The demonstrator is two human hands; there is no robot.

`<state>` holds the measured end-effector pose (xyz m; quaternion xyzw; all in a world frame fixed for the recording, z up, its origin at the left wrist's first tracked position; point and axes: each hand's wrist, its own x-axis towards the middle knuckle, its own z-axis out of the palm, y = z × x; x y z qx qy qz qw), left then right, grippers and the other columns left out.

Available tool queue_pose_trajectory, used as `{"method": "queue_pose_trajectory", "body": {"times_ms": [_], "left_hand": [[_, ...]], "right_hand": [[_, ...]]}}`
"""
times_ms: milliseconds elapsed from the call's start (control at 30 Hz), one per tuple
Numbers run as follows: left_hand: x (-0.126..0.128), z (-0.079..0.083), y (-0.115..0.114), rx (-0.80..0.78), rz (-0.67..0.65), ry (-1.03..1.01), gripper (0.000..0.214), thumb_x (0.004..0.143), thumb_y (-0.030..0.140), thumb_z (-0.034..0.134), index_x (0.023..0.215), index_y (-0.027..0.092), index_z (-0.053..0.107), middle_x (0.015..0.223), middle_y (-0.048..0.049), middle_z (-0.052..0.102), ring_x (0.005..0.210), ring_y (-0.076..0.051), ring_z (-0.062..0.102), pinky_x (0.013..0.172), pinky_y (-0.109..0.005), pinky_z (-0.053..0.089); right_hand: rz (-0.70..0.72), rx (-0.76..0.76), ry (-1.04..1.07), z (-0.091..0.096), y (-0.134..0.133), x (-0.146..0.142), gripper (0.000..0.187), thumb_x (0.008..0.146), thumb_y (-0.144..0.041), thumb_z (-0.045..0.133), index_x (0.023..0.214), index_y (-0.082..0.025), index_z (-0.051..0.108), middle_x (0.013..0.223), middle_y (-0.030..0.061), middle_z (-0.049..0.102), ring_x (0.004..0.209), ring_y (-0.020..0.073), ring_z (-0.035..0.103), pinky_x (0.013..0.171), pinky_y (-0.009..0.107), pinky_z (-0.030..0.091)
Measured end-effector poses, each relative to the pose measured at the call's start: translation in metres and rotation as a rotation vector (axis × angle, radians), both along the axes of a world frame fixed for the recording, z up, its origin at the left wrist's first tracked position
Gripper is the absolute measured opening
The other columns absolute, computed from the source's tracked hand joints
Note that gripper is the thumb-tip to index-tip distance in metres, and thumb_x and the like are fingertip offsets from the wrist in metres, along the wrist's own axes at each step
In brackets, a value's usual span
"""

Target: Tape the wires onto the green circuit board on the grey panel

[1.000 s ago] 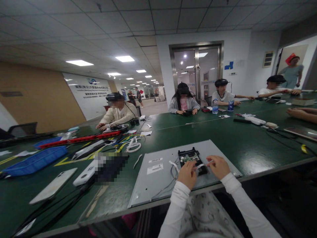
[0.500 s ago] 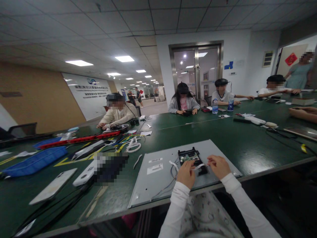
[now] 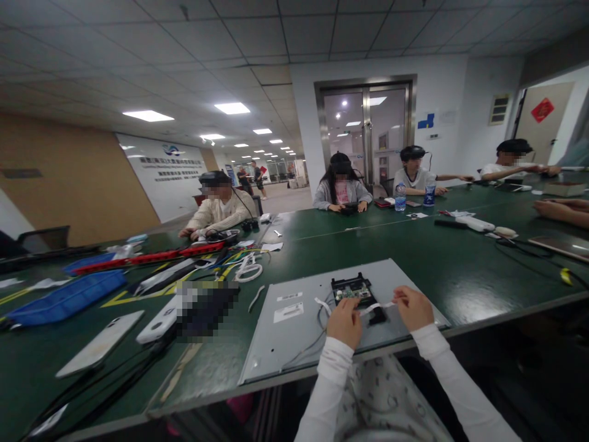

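Note:
A grey metal panel [image 3: 294, 331] lies flat at the near edge of the green table [image 3: 460, 270]. On it sits a black module with a green circuit board [image 3: 352, 290] and thin wires trailing to the left. My left hand [image 3: 344, 321] and my right hand [image 3: 413, 308] are both closed in a pinch on the two ends of a thin white strip [image 3: 376, 306], stretched between them just in front of the module. Both arms wear white sleeves.
To the left lie a white phone [image 3: 99, 345], a blue tray [image 3: 69, 298], a red power strip [image 3: 147, 258] and cables. Several people sit round the table's far side. Two water bottles [image 3: 400, 197] stand there. Another person's hand [image 3: 559, 210] rests at right.
My right hand has moved slightly right, pulling the white strip straighter between my hands. A person standing in the far right doorway has moved nearly out of view.

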<state>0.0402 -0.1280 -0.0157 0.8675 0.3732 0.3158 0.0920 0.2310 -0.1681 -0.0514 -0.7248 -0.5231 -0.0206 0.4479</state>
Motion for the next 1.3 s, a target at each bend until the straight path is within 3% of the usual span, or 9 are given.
{"method": "queue_pose_trajectory", "body": {"times_ms": [433,900,967,1067,1200,1300], "left_hand": [[-0.001,0.003,-0.004,0.031,0.093,-0.008,0.032,0.066,0.004,0.041,0.092,0.017,0.053,0.092,-0.0041,0.057,0.086,-0.017,0.052,0.077,-0.028,0.04],[-0.006,0.008,-0.01,0.062,0.121,-0.037,0.034,0.065,0.005,0.043,0.095,0.02,0.053,0.091,-0.003,0.057,0.083,-0.016,0.053,0.074,-0.026,0.04],[-0.016,0.014,-0.002,0.089,0.162,-0.048,0.033,0.067,0.006,0.043,0.095,0.021,0.053,0.091,-0.0023,0.057,0.083,-0.015,0.052,0.075,-0.025,0.04],[-0.047,0.032,0.028,0.119,0.305,-0.048,0.03,0.069,0.009,0.044,0.095,0.02,0.053,0.092,-0.0023,0.057,0.082,-0.014,0.053,0.075,-0.025,0.04],[-0.107,0.057,0.084,0.078,0.586,0.054,0.029,0.069,0.015,0.047,0.096,0.021,0.055,0.097,-0.0036,0.056,0.088,-0.017,0.052,0.077,-0.026,0.039],[-0.151,0.056,0.111,-0.031,0.886,0.143,0.028,0.069,0.024,0.05,0.096,0.022,0.055,0.099,-0.0069,0.056,0.094,-0.024,0.049,0.076,-0.034,0.038]], "right_hand": [[-0.102,-0.013,-0.082,-0.006,0.002,0.002,0.018,0.064,-0.015,0.044,0.077,-0.018,0.056,0.073,0.0021,0.064,0.071,0.0143,0.057,0.073,0.025,0.036],[-0.025,0.081,-0.098,-0.013,0.002,0.004,0.022,0.063,-0.014,0.041,0.08,-0.018,0.054,0.078,0.0027,0.063,0.075,0.016,0.058,0.075,0.028,0.039],[-0.008,0.089,-0.1,-0.015,0.003,0.005,0.023,0.062,-0.013,0.04,0.08,-0.018,0.054,0.078,0.0028,0.063,0.075,0.0158,0.058,0.075,0.028,0.039],[0.011,0.096,-0.106,-0.019,0.004,0.007,0.024,0.062,-0.014,0.04,0.08,-0.018,0.054,0.079,0.003,0.063,0.074,0.0156,0.058,0.074,0.028,0.04],[0.028,0.097,-0.119,-0.023,0.004,0.009,0.023,0.062,-0.015,0.04,0.08,-0.018,0.055,0.079,0.0033,0.062,0.072,0.0156,0.058,0.072,0.028,0.041],[0.026,0.095,-0.124,-0.026,0.005,0.011,0.023,0.063,-0.016,0.04,0.08,-0.018,0.055,0.08,0.0032,0.062,0.071,0.0151,0.057,0.071,0.028,0.041]]}}
